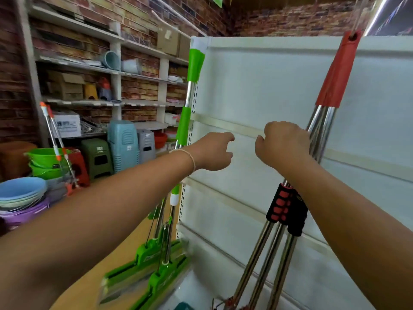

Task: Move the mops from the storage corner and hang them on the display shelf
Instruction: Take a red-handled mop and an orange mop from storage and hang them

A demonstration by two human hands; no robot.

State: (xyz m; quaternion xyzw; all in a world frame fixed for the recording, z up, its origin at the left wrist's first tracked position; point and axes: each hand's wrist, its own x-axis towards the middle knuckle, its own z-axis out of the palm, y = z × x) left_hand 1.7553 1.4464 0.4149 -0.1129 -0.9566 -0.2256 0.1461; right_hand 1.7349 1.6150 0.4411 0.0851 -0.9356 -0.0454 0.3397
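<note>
Presently, item one: red-handled mops (321, 121), a bundle of steel shafts with red top sleeve and black-and-red foam grips, leaning against the white display shelf (257, 81). Right hand (282, 145) curls round the shafts. Left hand (213, 152) hangs loosely curled near the panel, holding nothing. Item two: green sponge mops (185, 121), upright at the shelf's left edge, heads on the floor. Orange-tipped mops (57, 144) stand apart among basins. Risk, as judged: the one-handed bundle may splay and slide down the smooth panel; no hanging hooks are visible.
</note>
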